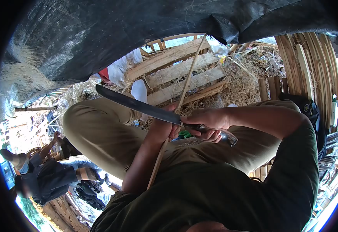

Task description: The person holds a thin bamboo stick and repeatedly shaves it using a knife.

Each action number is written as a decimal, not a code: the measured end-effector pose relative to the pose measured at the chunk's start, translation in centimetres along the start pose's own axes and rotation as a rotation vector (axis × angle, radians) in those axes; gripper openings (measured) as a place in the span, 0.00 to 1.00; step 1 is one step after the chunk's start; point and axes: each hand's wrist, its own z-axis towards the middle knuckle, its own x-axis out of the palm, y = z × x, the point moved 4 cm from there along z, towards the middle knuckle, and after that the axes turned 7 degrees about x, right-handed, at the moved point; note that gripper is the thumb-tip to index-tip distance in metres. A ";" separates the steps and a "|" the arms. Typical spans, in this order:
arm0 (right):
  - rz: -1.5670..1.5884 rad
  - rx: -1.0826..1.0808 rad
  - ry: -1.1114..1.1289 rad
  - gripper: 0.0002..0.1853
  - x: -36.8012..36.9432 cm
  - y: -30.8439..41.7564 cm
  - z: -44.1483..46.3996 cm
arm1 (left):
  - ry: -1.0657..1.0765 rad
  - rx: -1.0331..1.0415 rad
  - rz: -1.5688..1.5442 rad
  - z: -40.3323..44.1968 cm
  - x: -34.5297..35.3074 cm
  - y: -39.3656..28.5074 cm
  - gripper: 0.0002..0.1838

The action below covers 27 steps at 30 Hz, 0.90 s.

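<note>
A long dark machete blade [138, 105] points to the upper left, with its curved handle [229, 136] in my right hand [209, 123]. The fingers of that hand are wrapped round the handle. A long thin bamboo strip [190, 75] runs from the top centre down past my lap to my chest. My left hand [168, 124] is closed round the strip, just below the blade. The blade crosses the strip near both hands. Part of the left hand is hidden behind the blade.
Beyond my crossed legs [99, 127] lie wooden planks [176, 73] and dry straw [240, 83]. Upright boards [312, 62] stand at the right. Dark sheeting [111, 31] hangs overhead. Another person [49, 179] is at the lower left, near a black bag [89, 193].
</note>
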 end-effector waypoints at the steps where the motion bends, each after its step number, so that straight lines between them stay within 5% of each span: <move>1: -0.022 -0.013 0.009 0.34 0.1 0.3 -0.2 | 0.008 0.021 -0.017 -0.1 0.1 0.0 0.14; 6: -0.089 -0.266 -0.296 0.34 -2.4 3.1 -2.5 | -0.035 -0.102 -0.026 0.1 0.0 0.0 0.12; 9: -0.046 -0.396 -0.671 0.31 -4.5 5.1 -4.7 | -0.033 -0.106 -0.022 -0.2 0.5 -0.4 0.11; 16: -0.788 -0.500 -1.354 0.34 -6.7 8.6 -6.8 | -0.076 -0.133 -0.033 -0.1 0.4 -0.2 0.10; 22: -0.527 -0.273 -1.185 0.36 -8.3 7.5 -5.4 | -0.083 -0.094 -0.050 0.1 0.0 0.3 0.14; 27: -0.372 -0.180 -0.831 0.26 -5.7 4.2 -2.5 | -0.037 -0.073 -0.037 0.0 0.2 -0.2 0.11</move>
